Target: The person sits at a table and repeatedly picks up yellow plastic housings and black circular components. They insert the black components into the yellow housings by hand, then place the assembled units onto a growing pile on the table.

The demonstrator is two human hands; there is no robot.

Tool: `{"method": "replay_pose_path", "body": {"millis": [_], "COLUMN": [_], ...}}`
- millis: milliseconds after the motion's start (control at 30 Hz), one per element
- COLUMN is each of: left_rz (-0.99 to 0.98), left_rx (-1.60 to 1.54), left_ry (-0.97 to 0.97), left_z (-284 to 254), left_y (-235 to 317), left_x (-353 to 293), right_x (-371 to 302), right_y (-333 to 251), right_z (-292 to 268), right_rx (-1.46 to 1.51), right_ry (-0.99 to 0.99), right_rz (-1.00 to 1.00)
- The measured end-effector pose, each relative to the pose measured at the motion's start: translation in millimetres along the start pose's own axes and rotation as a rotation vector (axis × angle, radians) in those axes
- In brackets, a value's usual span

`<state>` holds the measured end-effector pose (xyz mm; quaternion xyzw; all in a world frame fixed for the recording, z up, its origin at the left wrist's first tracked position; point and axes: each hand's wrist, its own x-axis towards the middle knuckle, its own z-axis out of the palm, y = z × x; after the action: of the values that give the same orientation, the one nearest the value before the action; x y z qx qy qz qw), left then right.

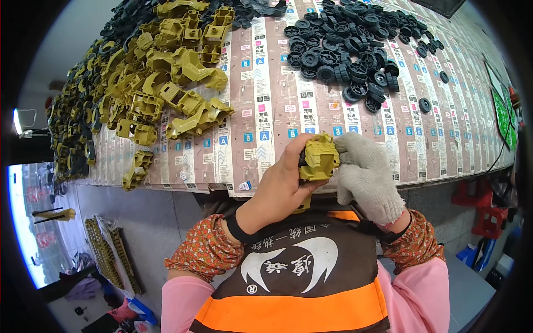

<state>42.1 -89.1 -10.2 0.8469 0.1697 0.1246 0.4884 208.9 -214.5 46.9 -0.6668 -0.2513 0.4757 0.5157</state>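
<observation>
An olive-yellow plastic toy car body [320, 159] is held above the table's near edge, in front of my apron. My bare left hand [275, 191] is closed round its left side, thumb at the top and fingers curling underneath. A small dark piece shows at the body's left edge, partly covered by the thumb. My right hand [371, 176], in a pale knitted glove, presses its bent fingers against the body's right side. Whatever those gloved fingertips may hold is hidden. A bit of yellow plastic [302, 206] shows below my left hand, near my lap.
Similar yellow bodies [191, 66] lie piled at the table's left, mixed with dark parts. Black toy wheels [338, 47] are heaped at the far middle, a loose wheel [425, 105] to their right. Separate yellow pieces [137, 170] lie by the near-left edge. Red stools [488, 213] stand below right.
</observation>
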Motion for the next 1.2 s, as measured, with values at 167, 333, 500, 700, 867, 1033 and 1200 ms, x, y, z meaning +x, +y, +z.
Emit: {"method": "replay_pose_path", "body": {"millis": [167, 333, 500, 700, 867, 1033, 1200], "left_rz": [0.039, -0.051, -0.250, -0.347, -0.281, -0.244, -0.186], "left_rx": [0.006, -0.488, -0.766, -1.047, -1.162, -1.162, -1.065], "left_ry": [-0.034, 0.099, 0.252, 0.392, 0.517, 0.640, 0.669], "left_z": [-2.7, 5.2, -5.9, -13.5, -18.5, -16.8, -15.8], "left_y": [4.1, -2.0, -14.7, -18.6, -15.6, -13.6, -13.7], "left_x": [8.3, 15.3, 14.6, 12.6, 16.0, 21.7, 20.3], "right_x": [2.2, 49.4, 86.7, 97.4, 65.2, 20.0, 10.5], "right_y": [6.8, -13.3, 0.2, 8.7, -5.3, 4.9, 18.5], "right_z": [-10.0, -54.6, -98.2, -96.0, -67.3, 3.1, 37.6], "right_rx": [-0.116, -0.702, -1.357, -1.188, -0.660, -0.093, -0.019], "right_ry": [0.014, 0.394, 0.538, 0.611, 0.433, 0.000, 0.007], "right_rz": [-0.049, -0.431, -0.494, -0.521, -0.547, -0.141, -0.153]}}
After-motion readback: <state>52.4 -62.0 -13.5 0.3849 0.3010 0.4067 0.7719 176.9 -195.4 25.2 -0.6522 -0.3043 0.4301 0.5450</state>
